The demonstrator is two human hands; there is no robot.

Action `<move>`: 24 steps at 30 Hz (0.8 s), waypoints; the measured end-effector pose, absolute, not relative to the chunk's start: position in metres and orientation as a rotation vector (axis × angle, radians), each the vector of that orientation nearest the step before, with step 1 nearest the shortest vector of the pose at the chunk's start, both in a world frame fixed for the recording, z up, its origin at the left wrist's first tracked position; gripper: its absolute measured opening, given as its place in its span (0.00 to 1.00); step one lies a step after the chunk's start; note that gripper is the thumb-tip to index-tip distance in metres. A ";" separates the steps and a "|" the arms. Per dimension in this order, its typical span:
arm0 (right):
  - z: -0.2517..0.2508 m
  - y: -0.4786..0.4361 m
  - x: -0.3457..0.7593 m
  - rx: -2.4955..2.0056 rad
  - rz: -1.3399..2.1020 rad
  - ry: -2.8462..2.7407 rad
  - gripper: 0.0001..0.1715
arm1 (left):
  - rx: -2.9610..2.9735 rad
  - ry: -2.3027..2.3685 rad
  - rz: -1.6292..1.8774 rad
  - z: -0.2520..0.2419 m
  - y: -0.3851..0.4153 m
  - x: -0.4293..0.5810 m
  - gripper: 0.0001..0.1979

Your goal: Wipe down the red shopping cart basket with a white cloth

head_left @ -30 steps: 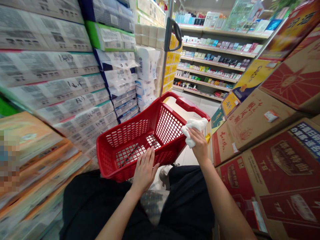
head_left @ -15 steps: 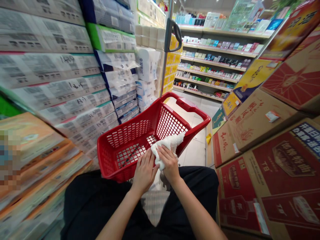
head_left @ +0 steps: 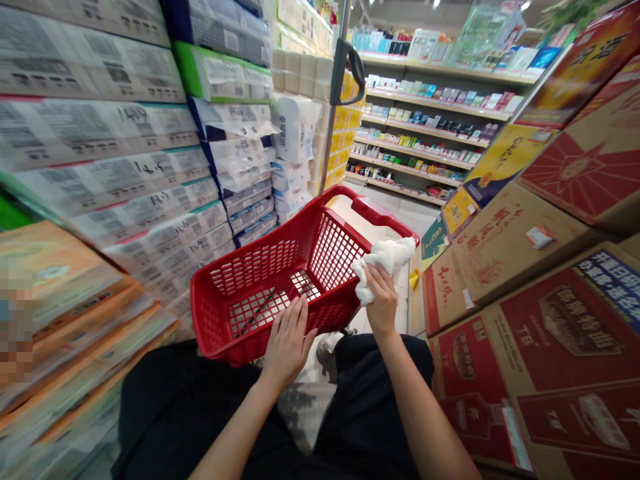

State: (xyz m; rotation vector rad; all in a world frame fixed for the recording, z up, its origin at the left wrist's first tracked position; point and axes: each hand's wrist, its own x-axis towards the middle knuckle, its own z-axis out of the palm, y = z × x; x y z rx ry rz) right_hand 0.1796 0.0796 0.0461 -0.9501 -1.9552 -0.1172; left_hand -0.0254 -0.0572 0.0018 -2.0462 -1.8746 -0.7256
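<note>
A red plastic shopping basket (head_left: 250, 263) with lattice walls and a raised handle stands tilted across my view, just in front of my knees. My left hand (head_left: 289, 343) lies flat on its near rim, fingers stretched out and holding nothing. In my right hand (head_left: 383, 300) is a white cloth (head_left: 384, 261), pressed against the basket's near right side below the handle (head_left: 373, 212). The cloth covers part of the rim there and hides some of my fingertips.
Stacked tissue packs (head_left: 115, 127) rise on the left, with orange packs (head_left: 65, 280) nearer. Red and brown cartons (head_left: 565, 333) are piled close on the right. Behind the basket stands a pole with a black handle (head_left: 347, 70); stocked shelves (head_left: 425, 127) fill the back.
My right hand has slid the white cloth along the near rim, rightward and up toward the handle end. My left hand has stayed on the rim, and the gap between my hands has widened.
</note>
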 end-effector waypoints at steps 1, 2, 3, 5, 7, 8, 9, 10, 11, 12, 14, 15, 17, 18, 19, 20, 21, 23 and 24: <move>0.039 0.068 0.166 -0.928 -0.086 -1.974 0.26 | -2.046 -1.875 -0.728 0.001 -0.057 -0.026 0.33; 0.032 0.056 0.152 -0.893 -0.051 -2.010 0.26 | -2.044 -1.875 -0.731 0.001 -0.057 -0.026 0.32; 0.025 0.044 0.139 -0.849 -0.020 -2.049 0.26 | -2.044 -1.874 -0.734 0.000 -0.058 -0.026 0.32; 0.014 0.022 0.116 -0.794 0.043 -2.109 0.25 | -2.043 -1.875 -0.731 -0.001 -0.058 -0.026 0.30; 0.010 0.011 0.105 -0.766 0.073 -2.146 0.24 | -2.049 -1.876 -0.716 -0.002 -0.058 -0.027 0.29; 0.011 0.011 0.105 -0.747 0.066 -2.167 0.24 | -2.050 -1.877 -0.709 -0.002 -0.058 -0.027 0.28; 0.012 0.014 0.108 -0.721 0.044 -2.194 0.23 | -2.048 -1.879 -0.704 -0.001 -0.058 -0.027 0.29; 0.016 0.021 0.114 -0.689 0.014 -2.227 0.23 | -2.045 -1.880 -0.703 -0.001 -0.058 -0.027 0.30; 0.020 0.029 0.123 -0.662 -0.024 -2.257 0.23 | -2.043 -1.879 -0.704 0.000 -0.058 -0.026 0.30; 0.025 0.040 0.135 -0.652 -0.063 -2.273 0.23 | -2.042 -1.877 -0.706 0.001 -0.058 -0.026 0.31; 0.038 0.063 0.161 -0.680 -0.136 -2.263 0.24 | -2.049 -1.868 -0.706 0.003 -0.058 -0.026 0.32; 0.044 0.074 0.174 -0.714 -0.164 -2.241 0.24 | -2.054 -1.864 -0.705 0.004 -0.058 -0.026 0.32; 0.056 0.092 0.195 -0.788 -0.197 -2.189 0.23 | -2.062 -1.860 -0.704 0.004 -0.058 -0.026 0.32; 0.059 0.098 0.202 -0.821 -0.199 -2.161 0.22 | -2.060 -1.863 -0.706 0.004 -0.058 -0.026 0.32; 0.061 0.102 0.205 -0.855 -0.193 -2.125 0.22 | -2.057 -1.867 -0.707 0.004 -0.058 -0.026 0.32; 0.061 0.102 0.205 -0.886 -0.182 -2.077 0.22 | -2.053 -1.872 -0.709 0.004 -0.058 -0.025 0.32; 0.059 0.100 0.201 -0.909 -0.168 -2.027 0.23 | -2.048 -1.876 -0.709 0.003 -0.058 -0.025 0.32; 0.048 0.088 0.185 -0.933 -0.135 -1.944 0.24 | -2.040 -1.879 -0.711 0.002 -0.058 -0.025 0.32; 0.041 0.079 0.173 -0.928 -0.116 -1.930 0.24 | -2.038 -1.877 -0.711 0.002 -0.057 -0.026 0.32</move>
